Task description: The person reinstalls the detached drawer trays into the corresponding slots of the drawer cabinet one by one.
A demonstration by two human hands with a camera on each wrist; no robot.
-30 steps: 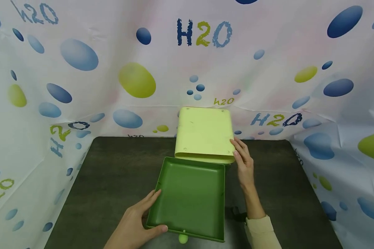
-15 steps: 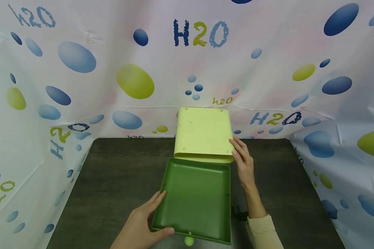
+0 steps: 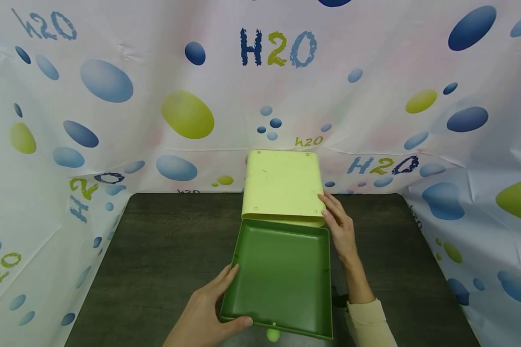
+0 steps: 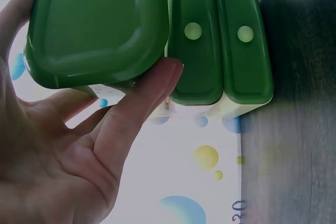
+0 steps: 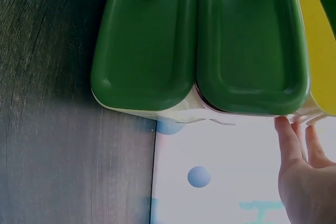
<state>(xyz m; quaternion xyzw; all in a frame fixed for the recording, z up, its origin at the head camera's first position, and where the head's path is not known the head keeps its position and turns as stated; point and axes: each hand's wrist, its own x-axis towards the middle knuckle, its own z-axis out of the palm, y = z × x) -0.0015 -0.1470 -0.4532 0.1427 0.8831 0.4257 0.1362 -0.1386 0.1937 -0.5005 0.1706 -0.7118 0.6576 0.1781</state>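
Observation:
My left hand (image 3: pixel 210 308) grips a dark green drawer (image 3: pixel 280 279) by its left front corner, thumb at the front edge and fingers along the side. The drawer is bare inside and has a light green knob (image 3: pixel 273 335). Its back edge lies right at the open front of a pale yellow drawer-unit casing (image 3: pixel 284 185). My right hand (image 3: pixel 340 231) rests its extended fingertips on the casing's right side. Below that open slot, two more green drawers sit in their slots, one nearer the slot (image 4: pixel 197 72) and one nearer the table (image 4: pixel 247 64), each with a round knob.
The drawer unit stands at the back of a dark wood-look table (image 3: pixel 173 241). A white patterned sheet (image 3: pixel 226 72) with blue and green spots and H2O lettering hangs behind and along both sides.
My left hand has carried the drawer to the right, more in line with the casing's opening. The right hand has stayed against the casing's side.

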